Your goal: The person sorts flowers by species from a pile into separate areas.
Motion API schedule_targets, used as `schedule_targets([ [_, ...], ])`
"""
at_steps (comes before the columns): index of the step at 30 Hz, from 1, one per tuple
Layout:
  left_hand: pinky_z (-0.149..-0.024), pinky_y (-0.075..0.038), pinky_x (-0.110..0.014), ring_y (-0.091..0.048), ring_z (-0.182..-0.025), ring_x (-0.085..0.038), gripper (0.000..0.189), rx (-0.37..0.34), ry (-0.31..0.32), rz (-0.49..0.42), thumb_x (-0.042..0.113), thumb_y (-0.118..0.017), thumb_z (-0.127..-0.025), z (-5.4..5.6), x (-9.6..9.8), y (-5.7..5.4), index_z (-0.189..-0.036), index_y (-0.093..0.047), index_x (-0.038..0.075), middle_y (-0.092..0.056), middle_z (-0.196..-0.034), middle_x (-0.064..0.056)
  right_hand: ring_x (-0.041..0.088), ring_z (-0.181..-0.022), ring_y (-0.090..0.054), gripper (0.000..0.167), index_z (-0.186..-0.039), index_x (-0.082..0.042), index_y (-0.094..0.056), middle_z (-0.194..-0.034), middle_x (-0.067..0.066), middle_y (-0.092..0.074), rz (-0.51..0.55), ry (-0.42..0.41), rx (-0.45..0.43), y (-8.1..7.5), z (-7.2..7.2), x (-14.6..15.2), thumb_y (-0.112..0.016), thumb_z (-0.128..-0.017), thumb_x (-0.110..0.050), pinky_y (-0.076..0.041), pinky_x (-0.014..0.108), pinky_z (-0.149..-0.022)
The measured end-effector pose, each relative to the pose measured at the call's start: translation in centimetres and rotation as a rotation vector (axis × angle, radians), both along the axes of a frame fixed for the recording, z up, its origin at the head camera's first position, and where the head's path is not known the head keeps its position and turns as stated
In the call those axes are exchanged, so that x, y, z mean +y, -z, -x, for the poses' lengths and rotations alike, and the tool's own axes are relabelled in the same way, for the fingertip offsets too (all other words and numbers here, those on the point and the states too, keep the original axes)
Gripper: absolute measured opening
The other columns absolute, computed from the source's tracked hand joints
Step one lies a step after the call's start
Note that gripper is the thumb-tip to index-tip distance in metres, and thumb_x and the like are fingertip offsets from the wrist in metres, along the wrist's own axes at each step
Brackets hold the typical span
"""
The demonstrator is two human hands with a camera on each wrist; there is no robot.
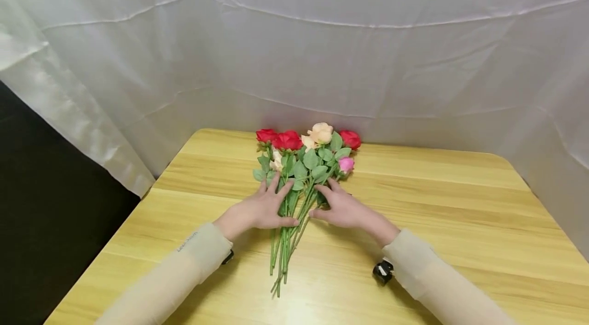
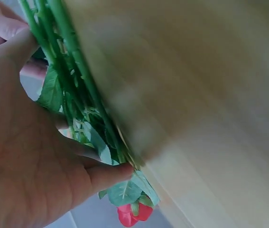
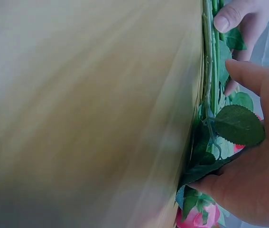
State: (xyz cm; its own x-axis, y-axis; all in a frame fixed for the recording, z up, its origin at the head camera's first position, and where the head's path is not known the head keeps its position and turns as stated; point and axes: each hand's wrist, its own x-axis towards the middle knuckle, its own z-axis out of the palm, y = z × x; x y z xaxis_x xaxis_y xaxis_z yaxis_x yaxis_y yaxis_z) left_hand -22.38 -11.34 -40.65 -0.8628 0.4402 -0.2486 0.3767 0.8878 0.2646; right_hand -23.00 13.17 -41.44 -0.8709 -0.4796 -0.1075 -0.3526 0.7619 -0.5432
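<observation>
Your left hand spreads its fingers; your right hand reaches inward just beside it. Their thumbs point at each other, forearms angled behind.

Room to pass over tbl R of flwrs; cloth blocks rear.

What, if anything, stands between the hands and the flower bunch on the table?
No separate object is visible between them. The left hand spreads over the left side of the flower bunch; at the right hand, only some of the bunch's own leaves lie between it and the stems.
</observation>
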Motion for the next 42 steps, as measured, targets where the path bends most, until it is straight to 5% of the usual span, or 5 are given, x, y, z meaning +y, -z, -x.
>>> schedule_targets([
  [6,-0.108,-0.038,-0.077,-0.009,-0.148,-0.065,0.107,0.027,-0.013,-0.002,0.073,-0.06,-0.093,-0.4,-3.2,0.7,-0.169,-0.008,0.018,0.01,-0.17,-0.026,0.053,-0.149,-0.028,0.085,-0.162,-0.005,-0.034,-0.167,0.034,-0.006,-0.006,-0.041,-0.018,0.1,0.4,-2.9,-0.072,-0.097,-0.044,-0.029,0.065,-0.121],
  [14,-0.117,-0.026,-0.075,-0.012,-0.147,-0.065,0.108,0.059,-0.061,-0.018,0.074,-0.06,-0.092,-0.4,-8.2,0.8,-0.169,-0.011,0.017,0.005,-0.171,-0.026,0.05,-0.15,-0.028,0.083,-0.162,-0.008,-0.034,-0.168,0.033,-0.008,-0.017,-0.097,0.014,0.2,1.4,-7.3,-0.071,-0.098,-0.044,-0.03,0.06,-0.123],
  [28,-0.11,-0.028,-0.082,-0.018,-0.144,-0.068,0.11,0.127,-0.133,-0.031,0.075,-0.062,-0.09,0.0,-15.6,1.3,-0.167,-0.018,0.01,-0.005,-0.168,-0.034,0.041,-0.156,-0.021,0.08,-0.163,-0.015,-0.035,-0.171,0.026,-0.01,-0.04,-0.116,-0.01,0.5,3.4,-14.8,-0.064,-0.099,-0.053,-0.029,0.057,-0.125],
  [42,-0.106,-0.034,-0.081,-0.023,-0.142,-0.068,0.111,0.136,-0.167,-0.08,0.065,-0.074,-0.087,-0.6,-19.1,0.5,-0.162,-0.024,0.001,-0.013,-0.163,-0.041,0.038,-0.157,-0.021,0.08,-0.163,-0.013,-0.034,-0.17,0.025,-0.016,-0.084,-0.168,0.089,1.5,3.5,-19.0,-0.063,-0.099,-0.053,-0.027,0.049,-0.127],
])
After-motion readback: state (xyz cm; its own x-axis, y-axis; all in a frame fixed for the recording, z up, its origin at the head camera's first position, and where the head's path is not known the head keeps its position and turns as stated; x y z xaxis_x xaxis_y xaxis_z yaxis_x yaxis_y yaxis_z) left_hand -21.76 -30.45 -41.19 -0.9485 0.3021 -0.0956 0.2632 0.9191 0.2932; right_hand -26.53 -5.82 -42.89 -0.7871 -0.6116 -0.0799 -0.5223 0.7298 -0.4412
